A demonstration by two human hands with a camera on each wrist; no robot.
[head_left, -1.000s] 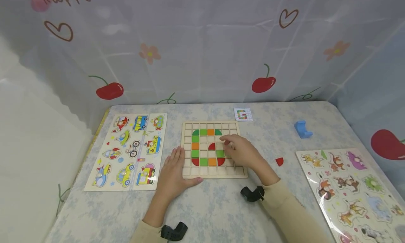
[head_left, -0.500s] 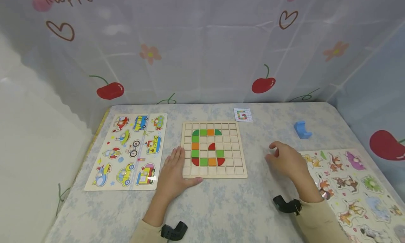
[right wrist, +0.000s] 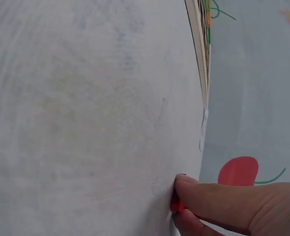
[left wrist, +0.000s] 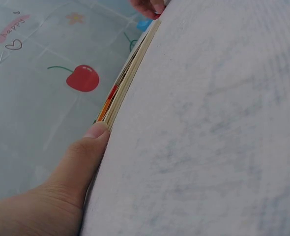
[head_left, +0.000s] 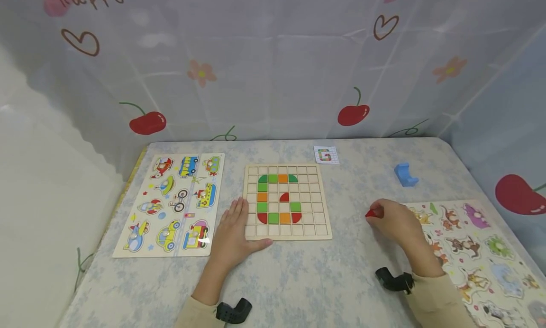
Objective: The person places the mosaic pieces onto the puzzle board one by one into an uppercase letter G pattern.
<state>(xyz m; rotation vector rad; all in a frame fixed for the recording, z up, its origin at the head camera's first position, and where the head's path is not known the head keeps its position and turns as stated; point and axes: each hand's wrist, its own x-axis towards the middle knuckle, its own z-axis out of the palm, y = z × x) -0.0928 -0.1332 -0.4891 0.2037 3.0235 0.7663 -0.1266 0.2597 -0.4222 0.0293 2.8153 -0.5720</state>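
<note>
A wooden grid board (head_left: 317,231) lies mid-table, with green, orange and red tiles set in its cells in a G-like shape. A red quarter-round tile (head_left: 284,197) sits near the middle of that shape. My left hand (head_left: 232,233) rests at the board's lower left corner, fingers straight along the left side and thumb at the front edge. To the right of the board, my right hand (head_left: 394,223) pinches another red tile (head_left: 370,214) between thumb and fingertips, low over the table. In the right wrist view the held tile (right wrist: 176,201) shows between the fingertips, partly hidden.
A small pattern card (head_left: 326,155) with a printed G lies behind the board. To the left is a vehicle puzzle (head_left: 170,205); an animal puzzle (head_left: 465,245) lies at the right, partly under the right forearm. A blue block (head_left: 405,175) stands at the back right.
My right hand has moved from the board out to the right and picked up the red tile that lay on the table. The left hand has stayed in place.
</note>
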